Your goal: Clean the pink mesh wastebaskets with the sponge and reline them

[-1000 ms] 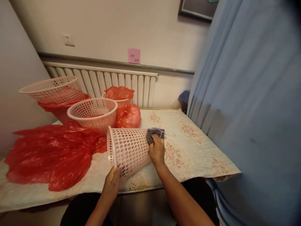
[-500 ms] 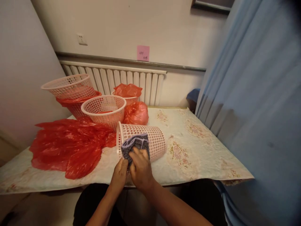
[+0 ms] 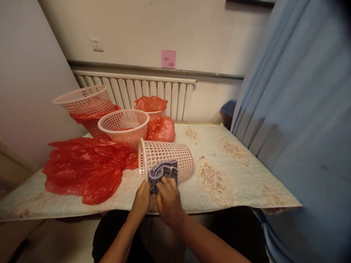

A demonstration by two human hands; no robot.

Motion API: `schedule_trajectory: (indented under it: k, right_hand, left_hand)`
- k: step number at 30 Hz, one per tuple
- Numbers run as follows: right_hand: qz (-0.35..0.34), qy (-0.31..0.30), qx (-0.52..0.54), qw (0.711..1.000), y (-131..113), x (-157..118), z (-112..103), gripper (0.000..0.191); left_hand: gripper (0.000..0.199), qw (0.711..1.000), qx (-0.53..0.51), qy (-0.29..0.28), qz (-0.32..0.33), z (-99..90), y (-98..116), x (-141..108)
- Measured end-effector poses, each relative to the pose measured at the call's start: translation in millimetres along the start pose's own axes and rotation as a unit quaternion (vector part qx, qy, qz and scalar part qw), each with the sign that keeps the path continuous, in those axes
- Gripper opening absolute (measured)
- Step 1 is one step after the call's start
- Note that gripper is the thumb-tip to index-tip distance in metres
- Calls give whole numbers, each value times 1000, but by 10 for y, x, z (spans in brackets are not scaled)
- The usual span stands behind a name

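A pink perforated plastic basket (image 3: 181, 155) lies on its side at the table's front, its rim facing left. My right hand (image 3: 169, 199) is closed on a folded dark grey cloth with lilac edging (image 3: 164, 171), which rests against the basket's near side. My left hand (image 3: 142, 197) is closed around the near part of the basket's rim, though its fingertips are hidden. To the left, a crumpled red plastic bag (image 3: 85, 170) is spread out and reaches close to the rim.
Behind stand an upright pink basket (image 3: 123, 137), stacked baskets (image 3: 85, 100) with a red liner, and another basket (image 3: 156, 114) topped by red plastic. A bundled red bag (image 3: 163, 129) sits beside them. A radiator (image 3: 175, 98) is behind the table; a blue curtain (image 3: 287, 109) hangs right.
My right hand and the cloth have shifted slightly down the basket's near side, and the cloth has bunched differently. My left hand stays at the rim. The whole view has shifted a little.
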State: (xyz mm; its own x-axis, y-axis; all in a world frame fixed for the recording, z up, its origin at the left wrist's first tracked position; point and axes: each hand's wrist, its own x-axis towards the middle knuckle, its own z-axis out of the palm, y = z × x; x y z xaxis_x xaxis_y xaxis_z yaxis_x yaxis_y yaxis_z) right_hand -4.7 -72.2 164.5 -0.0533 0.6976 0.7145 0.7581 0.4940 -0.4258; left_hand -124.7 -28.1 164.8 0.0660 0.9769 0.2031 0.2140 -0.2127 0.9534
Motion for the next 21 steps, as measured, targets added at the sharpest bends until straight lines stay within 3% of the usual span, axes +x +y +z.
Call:
schedule_trajectory:
  k: [3,6,12,15,18,21]
  right_hand:
    - [-19,2,-8,1000,45,6,-29,35]
    - [-17,19,-37,999,245,25,-134,37]
    - [80,102,-141,982,1116,28,-475,41]
    - [154,118,-154,969,1368,97,-576,40]
    - [180,116,-125,969,1245,309,-546,42]
    - [128,93,-64,985,790,566,-419,42]
  left_hand:
    - [58,1000,1,-17,-4,17,-53,-53]
    - [56,999,-31,-31,-28,31,-38,-92]
    - [60,996,-61,-29,-56,61,-3,-134]
    - [65,996,-51,-38,-57,74,35,-121]
    - [67,998,-22,-45,-47,64,96,-87]
    - [67,998,3,-46,-48,46,170,-53]
